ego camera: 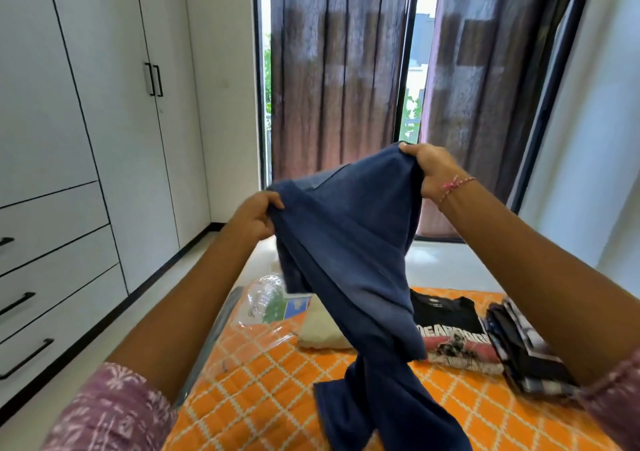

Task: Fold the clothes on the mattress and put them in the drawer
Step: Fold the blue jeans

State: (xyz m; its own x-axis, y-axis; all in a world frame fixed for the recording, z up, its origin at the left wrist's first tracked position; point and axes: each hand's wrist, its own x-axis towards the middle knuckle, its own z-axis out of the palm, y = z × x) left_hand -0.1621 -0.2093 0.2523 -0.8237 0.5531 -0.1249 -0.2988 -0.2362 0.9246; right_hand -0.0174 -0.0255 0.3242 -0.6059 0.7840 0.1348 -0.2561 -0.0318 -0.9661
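Both hands gripping navy garment (pixel 349 249), raised

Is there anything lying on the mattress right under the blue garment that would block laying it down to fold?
Nothing visible does: the blue garment, held up by the left hand and right hand, hangs over bare orange mattress.

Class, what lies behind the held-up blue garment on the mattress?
Behind the blue garment, a cream folded cloth and a black printed T-shirt show partly on the mattress. Their covered parts cannot be seen.
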